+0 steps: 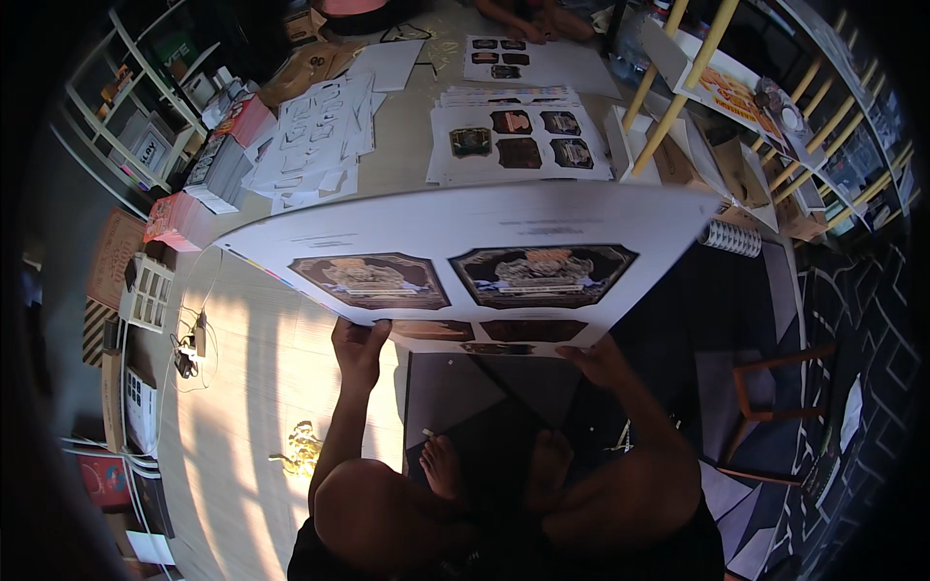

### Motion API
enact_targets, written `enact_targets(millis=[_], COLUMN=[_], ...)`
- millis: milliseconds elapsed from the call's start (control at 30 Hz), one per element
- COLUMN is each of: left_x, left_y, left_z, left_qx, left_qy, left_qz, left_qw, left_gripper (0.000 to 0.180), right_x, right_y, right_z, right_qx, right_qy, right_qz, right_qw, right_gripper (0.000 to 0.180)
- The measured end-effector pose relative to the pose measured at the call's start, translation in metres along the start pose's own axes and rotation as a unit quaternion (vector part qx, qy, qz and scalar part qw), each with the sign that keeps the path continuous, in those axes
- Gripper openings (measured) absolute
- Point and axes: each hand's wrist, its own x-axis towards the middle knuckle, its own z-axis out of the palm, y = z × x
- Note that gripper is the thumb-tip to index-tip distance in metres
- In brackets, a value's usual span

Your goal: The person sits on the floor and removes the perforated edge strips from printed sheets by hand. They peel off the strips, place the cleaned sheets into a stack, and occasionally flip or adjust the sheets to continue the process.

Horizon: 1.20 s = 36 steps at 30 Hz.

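One large white sheet [455, 225], dark printed notched-corner labels [544, 276], tilted

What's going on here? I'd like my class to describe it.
A person holds a large printed sheet, tilted, with the left hand and right hand apart on its near side. Dark framed pictures show on it. Beyond lie a stack of similar sheets and, to its left, a pile of white paper. Farther back, another person's hand is close to another sheet.
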Motion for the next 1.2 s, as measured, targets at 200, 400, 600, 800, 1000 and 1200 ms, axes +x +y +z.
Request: enact_targets(millis=[200, 400, 600, 800, 1000, 1200], left_x=[0.0, -0.001, -0.001, -0.027, -0.048, -0.04], left_y=[0.017, 0.022, 0.017, 0.009, -0.032, -0.009], left_z=[0.018, 0.045, 0.038, 0.026, 0.02, 0.023], left_qx=[0.044, 0.072, 0.099, 0.065, 0.1, 0.111], left_qy=[-0.093, -0.126, -0.124, -0.085, 0.042, -0.063], left_qz=[-0.021, -0.01, 0.043, 0.01, 0.023, -0.024], left_qw=[0.994, 0.989, 0.986, 0.994, 0.994, 0.992], left_gripper=[0.049, 0.102, 0.086, 0.062, 0.06, 0.043], right_x=[0.012, 0.001, -0.004, -0.008, -0.01, -0.009], right_y=[0.014, -0.004, -0.028, -0.044, -0.032, 0.007], right_z=[-0.02, -0.02, -0.024, -0.012, -0.025, -0.011], right_qx=[0.113, 0.15, 0.048, 0.095, -0.003, 0.074], right_qy=[-0.032, 0.068, 0.051, 0.117, 0.06, 0.08], right_qz=[-0.071, -0.089, -0.042, -0.116, -0.155, -0.19], right_qw=[0.991, 0.982, 0.997, 0.982, 0.986, 0.976], right_gripper=[0.06, 0.08, 0.065, 0.06, 0.042, 0.037])
